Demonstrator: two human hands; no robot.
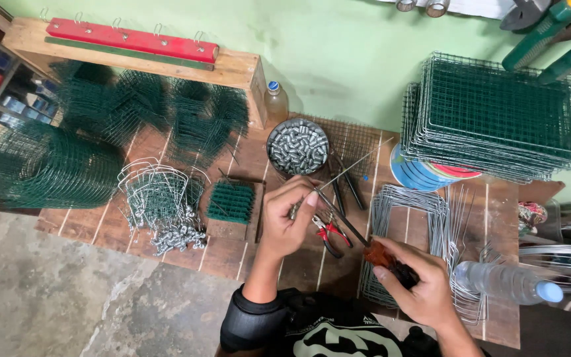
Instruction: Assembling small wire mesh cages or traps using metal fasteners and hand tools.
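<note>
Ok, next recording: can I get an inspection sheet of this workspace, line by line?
Surface: low wooden board on a concrete floor, crowded with parts.
Job's things: screwdriver with a reddish-brown handle; small metal piece with a thin wire at its tip.
Clutter: round tin of small metal sleeves, red-handled pliers, stack of green wire-mesh panels, bare wire frames, green mesh rolls, two plastic bottles.
Grippers: left hand pinches the metal piece; right hand grips the screwdriver handle.
Cables: nothing seen.
Surroundings: green wall, wooden bench with a red strip, green-handled tools at top right.
</note>
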